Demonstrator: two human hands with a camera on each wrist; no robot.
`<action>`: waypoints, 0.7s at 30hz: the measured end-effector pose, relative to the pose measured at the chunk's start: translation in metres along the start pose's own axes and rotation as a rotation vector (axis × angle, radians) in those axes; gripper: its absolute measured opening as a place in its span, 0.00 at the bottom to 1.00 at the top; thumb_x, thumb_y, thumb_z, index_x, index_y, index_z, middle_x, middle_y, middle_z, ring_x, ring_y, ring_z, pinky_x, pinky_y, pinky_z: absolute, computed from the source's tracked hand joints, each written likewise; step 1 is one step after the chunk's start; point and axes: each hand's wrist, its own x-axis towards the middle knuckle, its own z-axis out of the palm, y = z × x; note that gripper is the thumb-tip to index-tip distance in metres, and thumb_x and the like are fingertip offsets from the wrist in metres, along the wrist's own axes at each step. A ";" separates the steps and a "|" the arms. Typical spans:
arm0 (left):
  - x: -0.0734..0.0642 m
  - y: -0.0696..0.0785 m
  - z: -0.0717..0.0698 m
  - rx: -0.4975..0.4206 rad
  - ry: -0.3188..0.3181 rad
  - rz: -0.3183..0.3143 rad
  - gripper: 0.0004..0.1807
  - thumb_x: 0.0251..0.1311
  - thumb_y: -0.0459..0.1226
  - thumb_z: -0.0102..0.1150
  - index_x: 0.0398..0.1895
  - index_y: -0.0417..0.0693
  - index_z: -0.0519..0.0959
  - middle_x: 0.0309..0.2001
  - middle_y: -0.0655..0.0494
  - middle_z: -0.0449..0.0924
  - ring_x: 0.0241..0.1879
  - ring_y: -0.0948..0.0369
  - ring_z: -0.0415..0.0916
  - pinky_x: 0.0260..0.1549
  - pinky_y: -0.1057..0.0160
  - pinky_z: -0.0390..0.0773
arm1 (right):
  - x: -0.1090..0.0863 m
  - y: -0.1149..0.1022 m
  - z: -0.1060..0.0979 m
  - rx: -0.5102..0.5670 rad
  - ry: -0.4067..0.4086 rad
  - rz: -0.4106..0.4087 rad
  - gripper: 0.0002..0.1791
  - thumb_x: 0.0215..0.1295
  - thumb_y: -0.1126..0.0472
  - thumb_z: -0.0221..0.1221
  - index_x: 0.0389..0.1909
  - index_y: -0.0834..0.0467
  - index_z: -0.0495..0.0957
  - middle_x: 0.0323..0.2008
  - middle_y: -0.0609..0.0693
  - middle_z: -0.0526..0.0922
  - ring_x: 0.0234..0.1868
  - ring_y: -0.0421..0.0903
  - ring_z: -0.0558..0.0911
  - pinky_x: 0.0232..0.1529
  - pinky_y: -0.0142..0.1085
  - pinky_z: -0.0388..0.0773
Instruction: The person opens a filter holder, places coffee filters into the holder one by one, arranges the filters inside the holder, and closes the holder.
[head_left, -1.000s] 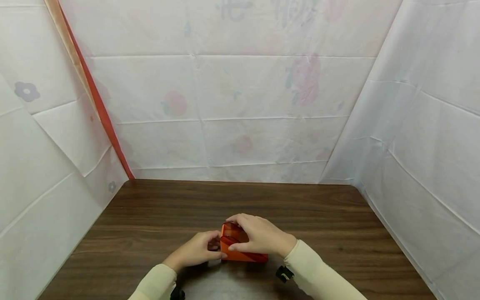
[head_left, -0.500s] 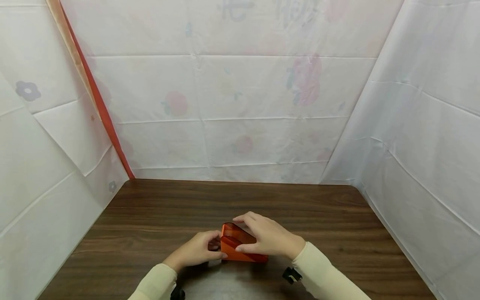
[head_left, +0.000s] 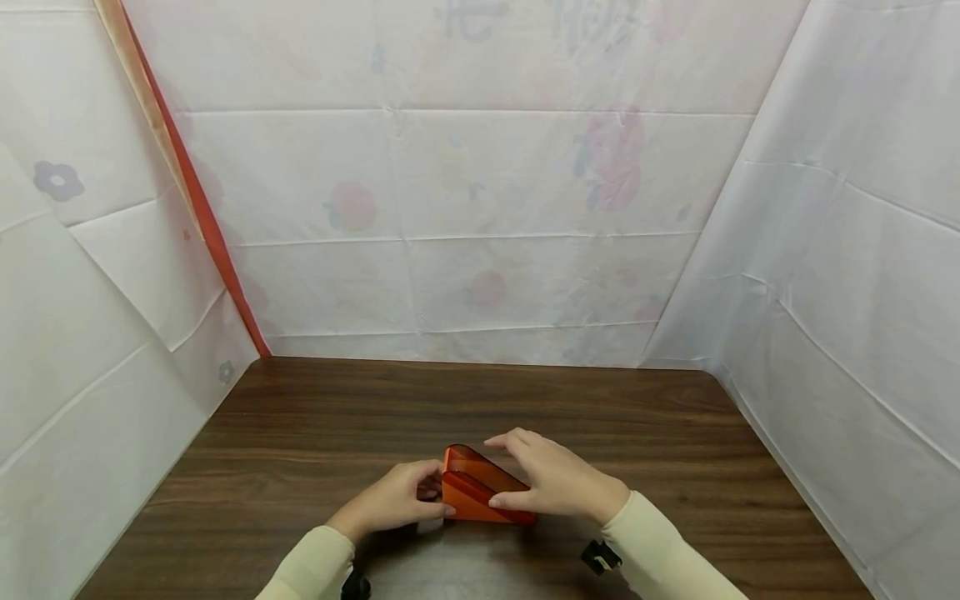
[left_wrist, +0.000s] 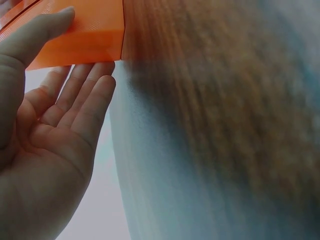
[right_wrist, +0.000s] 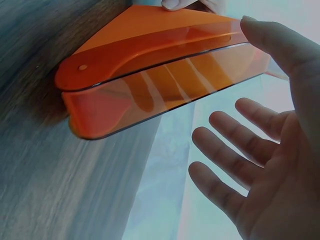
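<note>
An orange wedge-shaped box (head_left: 468,504) with a see-through orange-red cover (right_wrist: 167,92) stands on the table, its tall end to the left. The cover lies along the slope. My left hand (head_left: 392,500) holds the tall end, the thumb on the near side and the fingers at the end face. In the left wrist view the thumb lies over the orange wall (left_wrist: 95,40). My right hand (head_left: 562,479) hovers over the low right part, fingers spread and apart from the cover. Its thumb is close to the near edge; whether it touches, I cannot tell.
The dark wood table (head_left: 337,408) is walled by white printed sheets (head_left: 480,283) at the back and both sides. A red strip (head_left: 217,250) runs down the left corner. A black wrist camera (head_left: 600,557) hangs below the right sleeve.
My right hand has slid to the right and away from the cover, its fingers lifting off and more of the slope showing. The left hand and the box stay in place.
</note>
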 end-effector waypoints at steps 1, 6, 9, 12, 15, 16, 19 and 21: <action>0.000 0.000 0.000 -0.001 0.000 0.001 0.16 0.62 0.40 0.70 0.51 0.52 0.79 0.48 0.61 0.82 0.48 0.62 0.82 0.50 0.60 0.81 | -0.001 0.001 0.000 0.002 -0.001 0.007 0.38 0.67 0.37 0.61 0.70 0.54 0.67 0.63 0.49 0.74 0.61 0.47 0.75 0.60 0.45 0.75; -0.002 0.001 0.000 0.005 0.005 0.000 0.17 0.61 0.41 0.71 0.51 0.53 0.79 0.49 0.61 0.82 0.49 0.61 0.82 0.51 0.58 0.80 | -0.008 0.007 0.000 0.008 0.000 0.041 0.39 0.66 0.34 0.60 0.70 0.52 0.66 0.63 0.49 0.74 0.62 0.48 0.75 0.60 0.47 0.74; -0.002 0.001 0.000 0.012 0.004 0.003 0.17 0.61 0.41 0.71 0.52 0.53 0.78 0.49 0.61 0.82 0.49 0.61 0.81 0.51 0.58 0.80 | -0.011 0.010 0.000 0.007 0.003 0.052 0.39 0.66 0.34 0.60 0.70 0.51 0.66 0.63 0.50 0.74 0.62 0.47 0.75 0.60 0.47 0.75; -0.002 0.001 0.000 0.022 0.001 0.012 0.18 0.61 0.41 0.71 0.52 0.53 0.78 0.50 0.61 0.81 0.50 0.60 0.81 0.52 0.59 0.80 | -0.015 0.014 0.000 0.007 0.004 0.057 0.39 0.66 0.35 0.60 0.70 0.52 0.66 0.63 0.50 0.74 0.62 0.47 0.74 0.60 0.48 0.74; -0.003 0.001 0.000 0.038 -0.001 0.015 0.18 0.61 0.42 0.71 0.53 0.52 0.78 0.50 0.60 0.81 0.51 0.60 0.81 0.53 0.59 0.79 | -0.019 0.016 0.001 0.010 0.002 0.064 0.39 0.66 0.35 0.60 0.70 0.54 0.66 0.63 0.50 0.73 0.63 0.48 0.74 0.61 0.49 0.74; -0.003 0.002 0.000 0.043 -0.001 0.015 0.19 0.61 0.42 0.71 0.53 0.52 0.78 0.50 0.60 0.81 0.51 0.60 0.80 0.53 0.59 0.79 | -0.020 0.017 0.001 0.013 0.001 0.067 0.40 0.66 0.34 0.60 0.70 0.54 0.66 0.63 0.50 0.73 0.63 0.49 0.74 0.61 0.49 0.74; -0.004 0.002 -0.001 0.059 -0.001 0.010 0.19 0.62 0.43 0.70 0.53 0.53 0.78 0.51 0.61 0.81 0.52 0.60 0.80 0.53 0.59 0.79 | -0.025 0.019 0.002 0.022 -0.006 0.086 0.41 0.66 0.33 0.59 0.71 0.54 0.66 0.64 0.50 0.73 0.63 0.48 0.73 0.61 0.50 0.73; -0.004 0.002 -0.002 0.062 -0.001 0.011 0.18 0.62 0.43 0.71 0.53 0.53 0.78 0.50 0.62 0.81 0.52 0.60 0.80 0.53 0.59 0.79 | -0.027 0.020 0.003 0.033 -0.014 0.100 0.41 0.65 0.33 0.60 0.71 0.53 0.66 0.64 0.51 0.73 0.63 0.49 0.74 0.61 0.50 0.73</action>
